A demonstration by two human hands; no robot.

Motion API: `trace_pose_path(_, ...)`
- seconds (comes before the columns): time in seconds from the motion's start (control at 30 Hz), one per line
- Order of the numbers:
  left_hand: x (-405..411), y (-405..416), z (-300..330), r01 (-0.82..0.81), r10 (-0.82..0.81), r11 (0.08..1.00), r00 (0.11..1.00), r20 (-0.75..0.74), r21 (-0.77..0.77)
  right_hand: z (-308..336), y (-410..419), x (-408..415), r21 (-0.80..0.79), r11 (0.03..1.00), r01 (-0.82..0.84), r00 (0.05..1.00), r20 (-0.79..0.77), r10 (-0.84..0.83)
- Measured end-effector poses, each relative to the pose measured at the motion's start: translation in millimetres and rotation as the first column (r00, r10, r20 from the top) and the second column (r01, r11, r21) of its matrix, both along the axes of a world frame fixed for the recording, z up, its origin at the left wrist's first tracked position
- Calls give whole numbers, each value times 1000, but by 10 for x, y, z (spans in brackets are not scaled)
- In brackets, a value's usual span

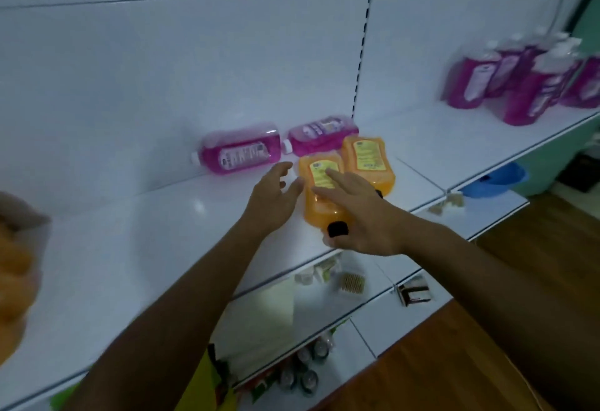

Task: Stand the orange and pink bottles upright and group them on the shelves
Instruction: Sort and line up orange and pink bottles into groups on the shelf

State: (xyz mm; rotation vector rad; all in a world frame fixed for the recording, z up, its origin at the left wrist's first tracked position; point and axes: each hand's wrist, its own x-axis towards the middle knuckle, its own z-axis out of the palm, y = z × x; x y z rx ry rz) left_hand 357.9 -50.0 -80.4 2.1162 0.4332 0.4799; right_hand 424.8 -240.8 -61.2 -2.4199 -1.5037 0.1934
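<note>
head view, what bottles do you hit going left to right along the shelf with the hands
left lying pink bottle → right lying pink bottle → far orange bottle → upright pink bottles

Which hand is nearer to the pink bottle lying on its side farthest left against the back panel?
Left. The left hand reaches open just below and right of that pink bottle, not touching it. The right hand is farther right, spread over the nearer orange bottle.
</note>
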Motion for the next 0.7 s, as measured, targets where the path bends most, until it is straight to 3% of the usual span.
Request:
trace_pose_path(0.1, 373, 82, -10, 59, -62, 994, 998, -25, -93, 23, 40, 174, -62, 995, -76, 996, 33, 78)
trace_pose_path(0.23, 516, 178, -8, 127, -133, 976, 991, -24, -175, 78, 80, 309, -24, 967, -252, 957, 144, 253)
trace_pose_path(0.37, 590, 265, 55, 160, -170, 972, 984, -45, -169, 301, 60, 405, 126, 969, -214, 971, -82, 226)
trace_pose_path(0.5, 553, 228, 122, 96, -80, 895, 995, 56, -436, 557, 121, 557, 269, 954, -131, 954, -227, 195)
trace_pose_path(0.6, 378, 226, 127, 19, 62, 783, 992, 108, -622, 712, 277, 672, 466, 880, -90, 930, -277, 242)
trace_pose_path(0.67, 174, 209, 109, 18, 99, 743, 986, 137, -669, 780, 495, 674, 541, 835, -103, 910, -288, 299)
trace_pose_path(0.7, 49, 204, 92, 18, 90, 781, 986, 140, -624, 801, 621, 654, 557, 822, -119, 902, -286, 324)
